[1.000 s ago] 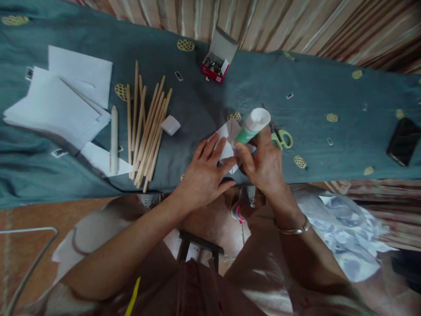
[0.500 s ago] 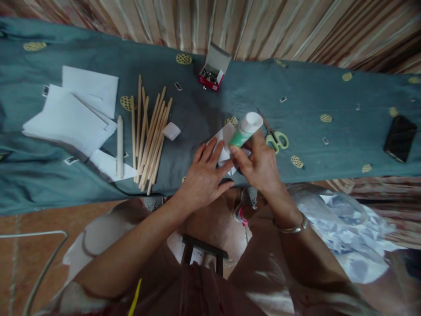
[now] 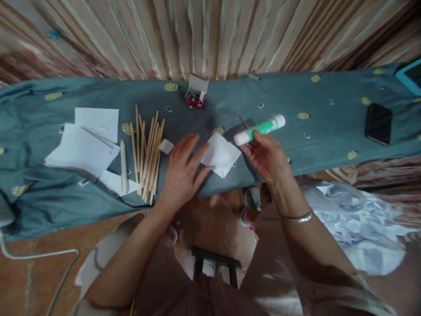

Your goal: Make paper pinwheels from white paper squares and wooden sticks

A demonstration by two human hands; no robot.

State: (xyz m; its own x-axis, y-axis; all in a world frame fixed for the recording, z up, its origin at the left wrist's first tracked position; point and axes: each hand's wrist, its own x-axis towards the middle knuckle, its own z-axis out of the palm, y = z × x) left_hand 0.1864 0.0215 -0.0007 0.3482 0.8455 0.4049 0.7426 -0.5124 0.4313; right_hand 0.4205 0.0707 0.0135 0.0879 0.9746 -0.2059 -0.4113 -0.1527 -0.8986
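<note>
Paper square (image 3: 222, 154): lay on the cloth-covered worktop (image 3: 332, 136) between the two hands, turned so that one corner pointed at the near edge, with a short line like a slit or crease at that corner
Right hand (image 3: 268, 159): was closed lightly around the glue stick (image 3: 269, 126), thumb on the near side of the green label
Glue stick: lay nearly level in that grip, clear of the paper's middle, its left end close to the paper's right corner; whether that end was capped could not be told
Left hand (image 3: 180, 173): was half open, fingers spread and bent, nothing seen in its grasp; the fingertips overlapped the paper's left edge in view, but touch could not be told
Small white piece (image 3: 166, 147): lay just beside the wooden sticks (image 3: 152, 153), near the left hand, and was perhaps the glue stick's cap
Scissors (image 3: 244, 122): lay mostly hidden behind the glue stick
Gluing: seemed to be the step in hand, at a pause between strokes or just finished
Next move: seemed to call for a flat left palm to press the paper evenly, or, if the glue sufficed, for that hand to fetch the white piece
</note>
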